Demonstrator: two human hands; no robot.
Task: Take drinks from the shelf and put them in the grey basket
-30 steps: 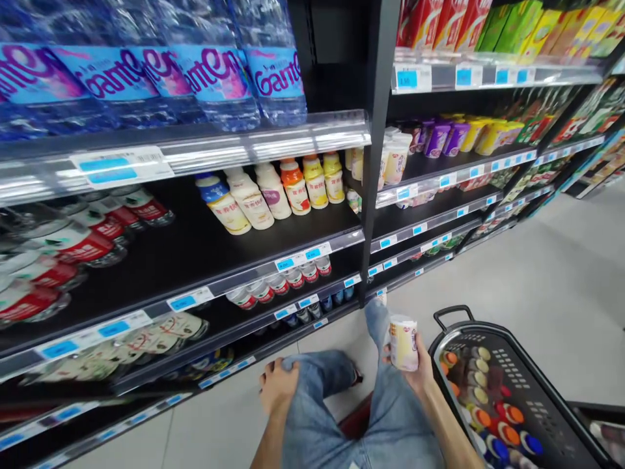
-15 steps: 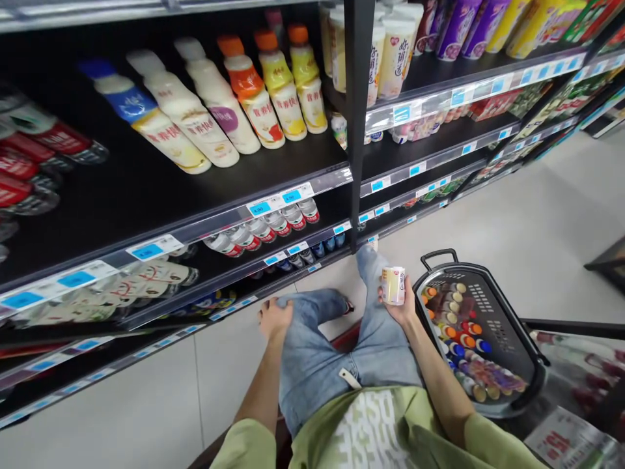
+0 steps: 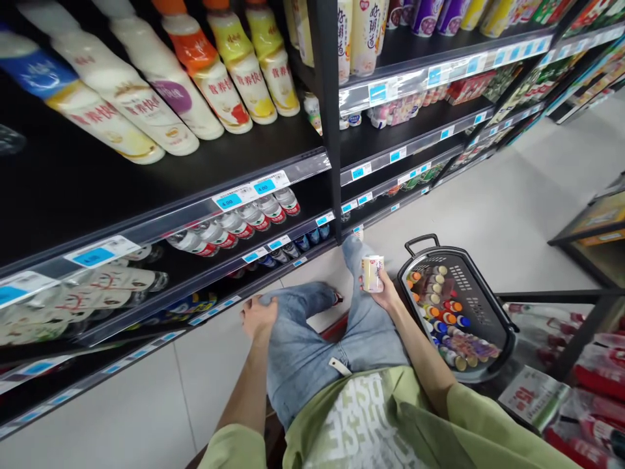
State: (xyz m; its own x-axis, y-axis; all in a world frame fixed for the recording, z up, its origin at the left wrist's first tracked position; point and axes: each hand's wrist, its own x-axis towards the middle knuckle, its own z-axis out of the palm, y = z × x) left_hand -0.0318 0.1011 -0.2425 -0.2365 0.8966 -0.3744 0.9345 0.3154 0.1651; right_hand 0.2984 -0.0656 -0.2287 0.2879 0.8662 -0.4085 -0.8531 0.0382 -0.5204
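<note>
In my right hand (image 3: 383,293) is a small white porridge can (image 3: 372,273) with a pale yellow and purple label, held upright above my right knee. The fingers wrap round its side and are partly hidden behind it. My left hand (image 3: 258,315) rests on my left knee, its fingers laid over the denim and holding nothing. Just right of my right forearm stands a black shopping basket (image 3: 481,280), with several bottles with orange, blue and white caps (image 3: 446,318) and some cans inside.
Milk drink bottles (image 3: 222,85) line the shelf at upper left, with water bottles (image 3: 239,225) below. Taller porridge cans (image 3: 366,36) stand beyond the black shelf post (image 3: 328,98). A display with red-labelled bottles (image 3: 593,397) and a price sign (image 3: 532,394) is at lower right.
My view has swung to the right and closer to the shelf, so most things sit further left in the picture. Both hands keep their places, the can still in the right one.
</note>
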